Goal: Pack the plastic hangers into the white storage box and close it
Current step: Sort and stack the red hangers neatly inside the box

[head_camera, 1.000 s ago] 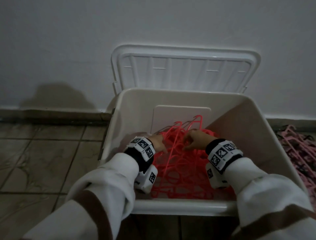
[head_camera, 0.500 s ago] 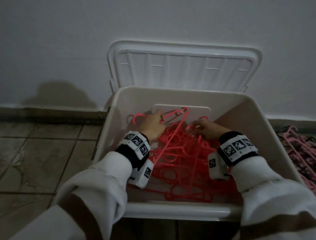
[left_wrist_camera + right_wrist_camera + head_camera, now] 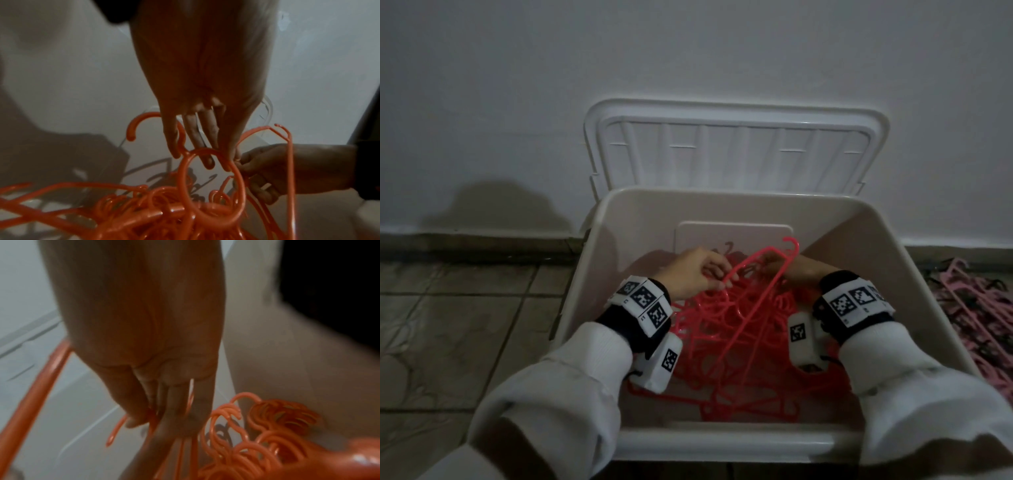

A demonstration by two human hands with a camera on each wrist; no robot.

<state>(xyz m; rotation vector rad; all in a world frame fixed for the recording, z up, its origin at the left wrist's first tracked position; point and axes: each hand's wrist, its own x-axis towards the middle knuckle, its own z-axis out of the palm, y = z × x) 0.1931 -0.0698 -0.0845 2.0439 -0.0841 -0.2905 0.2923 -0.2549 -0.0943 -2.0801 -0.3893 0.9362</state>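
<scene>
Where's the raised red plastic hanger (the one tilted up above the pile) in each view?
Head: raised red plastic hanger centre, between both hands, hook toward the back wall.
Left wrist: right side, thin bar crossing the right hand.
Right wrist: left edge, blurred bar.
Shared landmark: pile of red hangers in the box.

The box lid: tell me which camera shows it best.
The head view. There the lid stands open against the wall behind the white storage box, whole and sharp. The left wrist view shows none of it; the right wrist view shows only blurred ridges that may be it.
</scene>
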